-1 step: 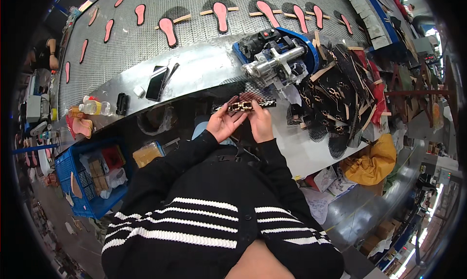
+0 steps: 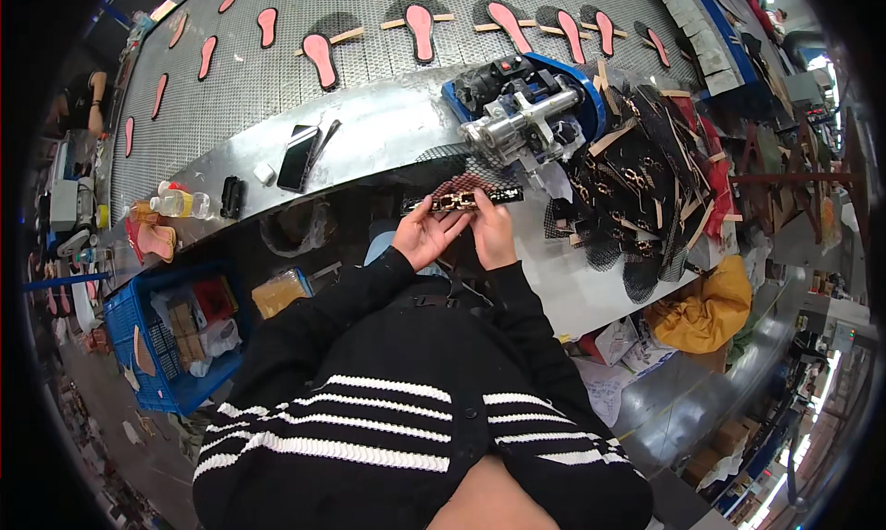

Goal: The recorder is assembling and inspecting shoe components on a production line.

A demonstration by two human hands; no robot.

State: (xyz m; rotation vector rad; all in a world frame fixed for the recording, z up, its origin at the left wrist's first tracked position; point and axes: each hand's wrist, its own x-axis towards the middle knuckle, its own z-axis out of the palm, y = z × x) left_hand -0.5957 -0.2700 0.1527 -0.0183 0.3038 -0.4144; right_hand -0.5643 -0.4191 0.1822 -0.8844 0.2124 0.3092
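In front of my body I hold a black mesh shoe upper (image 2: 459,201), a strip with gold chain-like trim across it and open netting beyond. My left hand (image 2: 427,238) is palm up, its thumb on the left part of the strip and its fingers underneath. The fingers and thumb of my right hand (image 2: 495,233) pinch the strip right of the middle. Just beyond to the right stands a metal machine (image 2: 531,114) with a blue housing. A pile of similar black uppers (image 2: 637,184) with gold trim and tan strips lies right of it.
Pink insole-shaped pieces (image 2: 420,33) lie on a mesh conveyor (image 2: 360,78) at the far side. Along its metal edge are a phone (image 2: 297,161), a black object (image 2: 232,198) and a bottle (image 2: 185,205). A blue crate (image 2: 171,391) stands lower left; a yellow bag (image 2: 711,313) lies right.
My right fingertips have shifted slightly on the strip, and the upper is tilted a little differently. Both hands otherwise stay in place.
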